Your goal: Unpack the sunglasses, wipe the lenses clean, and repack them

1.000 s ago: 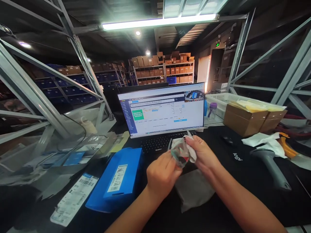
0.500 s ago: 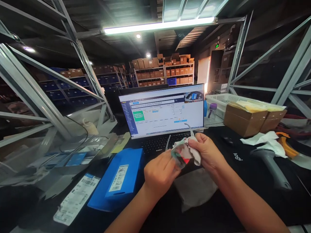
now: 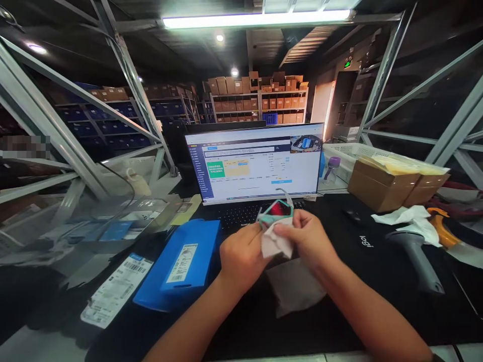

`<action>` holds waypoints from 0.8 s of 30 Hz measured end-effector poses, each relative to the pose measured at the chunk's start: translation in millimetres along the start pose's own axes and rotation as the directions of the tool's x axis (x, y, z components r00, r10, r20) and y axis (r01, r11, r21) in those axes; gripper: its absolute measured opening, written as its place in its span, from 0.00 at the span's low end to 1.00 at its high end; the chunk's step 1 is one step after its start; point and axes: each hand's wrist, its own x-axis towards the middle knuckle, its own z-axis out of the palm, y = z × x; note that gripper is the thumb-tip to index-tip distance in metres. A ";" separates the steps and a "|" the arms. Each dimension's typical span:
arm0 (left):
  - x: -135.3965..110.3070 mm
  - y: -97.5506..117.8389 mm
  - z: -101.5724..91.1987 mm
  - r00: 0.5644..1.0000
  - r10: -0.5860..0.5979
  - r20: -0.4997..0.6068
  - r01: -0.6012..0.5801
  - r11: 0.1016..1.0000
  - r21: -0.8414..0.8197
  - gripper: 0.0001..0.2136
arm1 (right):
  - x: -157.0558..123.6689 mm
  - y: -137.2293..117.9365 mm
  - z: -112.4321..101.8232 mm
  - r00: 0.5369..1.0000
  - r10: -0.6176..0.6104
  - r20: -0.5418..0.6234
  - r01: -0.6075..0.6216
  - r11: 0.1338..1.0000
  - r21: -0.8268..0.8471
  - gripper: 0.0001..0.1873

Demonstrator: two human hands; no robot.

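Observation:
In the middle of the head view, a pair of glasses (image 3: 278,208) with a teal and white frame and a reddish lens is held up in front of the keyboard. My left hand (image 3: 242,255) is closed around its near left part, fingers mostly hidden. My right hand (image 3: 312,234) pinches a white tissue (image 3: 277,243) against the lens area, thumb on top. Part of the frame is covered by the tissue. Below my hands a grey pouch (image 3: 293,287) lies flat on the black mat. To the left rests a closed blue box (image 3: 154,284) with a white label.
A printed label bag (image 3: 116,291) lies left of the box. Behind stand a keyboard (image 3: 241,216) and a lit monitor (image 3: 256,176). On the right are a grey scanner (image 3: 420,261), a mouse (image 3: 351,216), crumpled paper (image 3: 403,219) and cardboard boxes (image 3: 379,186).
The glasses have turned so the teal frame and red lens face up more. The tissue has shifted left over them, with my right hand moving slightly left. The view has tipped a little downward.

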 end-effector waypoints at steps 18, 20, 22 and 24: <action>-0.3 0.0 5.4 0.999 -0.006 0.037 0.009 0.995 -0.101 0.03 | 8.8 0.3 -5.7 0.998 0.055 -0.006 -0.054 0.987 0.153 0.35; 1.1 -0.7 5.8 0.998 0.009 0.056 -0.002 0.993 -0.114 0.06 | 19.8 -8.3 -15.6 0.992 0.110 0.068 -0.123 0.965 0.231 0.36; 2.6 -5.8 5.0 0.997 -0.004 0.074 0.012 0.995 -0.104 0.06 | 28.5 -12.6 -26.9 0.978 0.130 0.162 -0.157 0.974 0.162 0.35; 4.4 -13.8 2.2 0.996 -0.049 0.080 0.057 0.994 -0.098 0.07 | 34.1 -17.9 -43.4 0.964 0.132 0.229 -0.133 0.991 -0.011 0.33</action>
